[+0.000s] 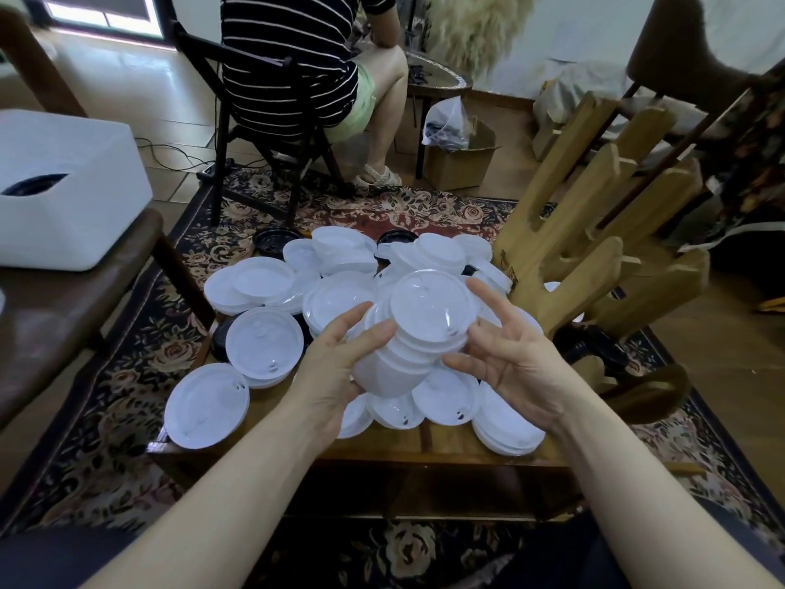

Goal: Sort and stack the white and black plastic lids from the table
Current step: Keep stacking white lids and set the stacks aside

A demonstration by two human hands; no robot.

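Above the low wooden table (450, 445) I hold a tilted stack of white lids (414, 329). My left hand (340, 367) grips its lower left side, with the fingers curled up against the rim. My right hand (505, 359) touches the right side with spread, mostly straight fingers, the thumb under the rim. Loose white lids (264, 344) and small piles cover the table. Black lids (272, 242) show at the far edge, and another black lid (221, 337) peeks out under white ones at the left.
A wooden rack (594, 231) stands at the table's right. A white box (63, 184) sits on a brown bench at the left. A seated person (306, 65) on a black chair and a cardboard box (461, 157) are beyond the table. A patterned rug lies underneath.
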